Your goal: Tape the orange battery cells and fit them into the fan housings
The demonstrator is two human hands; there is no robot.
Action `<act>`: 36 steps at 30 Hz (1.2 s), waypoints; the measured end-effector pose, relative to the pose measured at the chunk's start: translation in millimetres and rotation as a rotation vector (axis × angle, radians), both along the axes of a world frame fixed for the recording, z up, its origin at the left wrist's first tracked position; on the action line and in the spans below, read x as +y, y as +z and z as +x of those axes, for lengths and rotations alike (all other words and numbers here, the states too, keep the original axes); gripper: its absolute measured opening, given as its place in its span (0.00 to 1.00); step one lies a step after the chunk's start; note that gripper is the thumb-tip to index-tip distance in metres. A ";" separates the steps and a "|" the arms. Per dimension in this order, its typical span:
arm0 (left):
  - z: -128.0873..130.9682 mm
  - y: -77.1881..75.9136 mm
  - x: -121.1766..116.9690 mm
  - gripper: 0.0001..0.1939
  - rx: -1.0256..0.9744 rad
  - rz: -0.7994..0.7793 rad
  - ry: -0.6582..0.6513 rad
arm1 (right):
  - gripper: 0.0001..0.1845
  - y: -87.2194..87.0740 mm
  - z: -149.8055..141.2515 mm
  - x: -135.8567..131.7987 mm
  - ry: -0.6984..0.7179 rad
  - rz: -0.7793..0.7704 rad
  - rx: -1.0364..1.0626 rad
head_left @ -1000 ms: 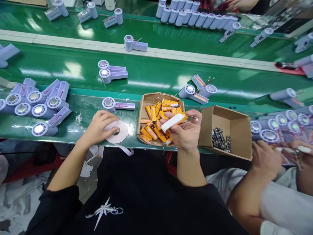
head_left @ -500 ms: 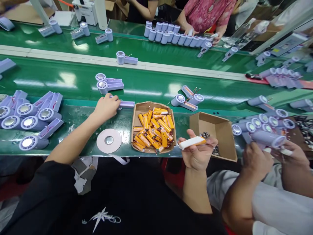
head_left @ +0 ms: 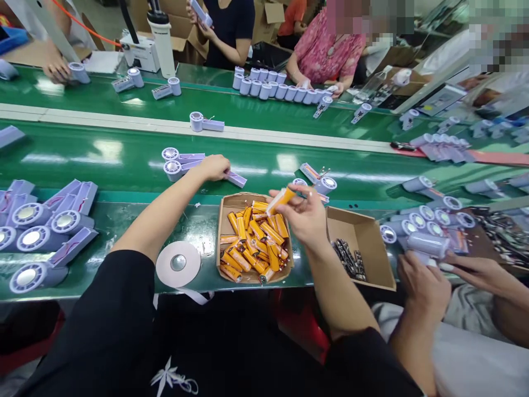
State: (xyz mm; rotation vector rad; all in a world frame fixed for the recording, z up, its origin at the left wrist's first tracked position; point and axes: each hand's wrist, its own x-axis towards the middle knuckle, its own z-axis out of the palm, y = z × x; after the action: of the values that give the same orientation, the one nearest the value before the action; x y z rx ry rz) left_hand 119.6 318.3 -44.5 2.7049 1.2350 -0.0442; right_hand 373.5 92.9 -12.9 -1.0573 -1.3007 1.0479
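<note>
Over the green belt, my left hand (head_left: 215, 167) is closed around a lilac handheld fan body (head_left: 237, 179); its round head is hidden under my fingers, and the hollow handle sticks out to the right. My right hand (head_left: 306, 216) pinches an orange battery cell (head_left: 281, 200) with a white strip along one side, held tilted above the far right of a cardboard box (head_left: 220, 242). Several loose orange cells (head_left: 252, 242) fill that box. Left of it lies a roll of white tape (head_left: 165, 264), its loose end hanging over the bench edge.
A second cardboard box (head_left: 378, 259) holds small circuit boards (head_left: 349, 259). Lilac fan bodies crowd the bench at left (head_left: 35, 237), and two more (head_left: 171, 168) lie beside my left wrist. At right, a co-worker's hands (head_left: 425, 286) hold another fan body. People sit across the belt.
My left hand left the tape roll, took the fan body from the bench and carried it up and right onto the belt. My right hand moved right with the cell, then back left and up.
</note>
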 end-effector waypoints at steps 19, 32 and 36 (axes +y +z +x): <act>22.8 1.1 6.4 0.13 -0.123 -0.059 0.109 | 0.27 -27.9 -19.5 165.8 0.195 0.080 -1.258; 37.5 -12.7 13.0 0.10 -0.384 -0.144 0.179 | 0.27 -26.8 -24.3 163.3 0.333 0.047 -1.575; 46.3 -13.4 10.7 0.12 -0.418 -0.171 0.169 | 0.26 -22.5 -30.5 169.0 0.391 0.018 -1.699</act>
State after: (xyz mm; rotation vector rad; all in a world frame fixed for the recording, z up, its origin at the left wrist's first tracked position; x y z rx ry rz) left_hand 165.9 329.0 -57.9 2.2977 1.2533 0.3960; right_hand 343.1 262.0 -35.4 -1.7787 -2.8928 0.1434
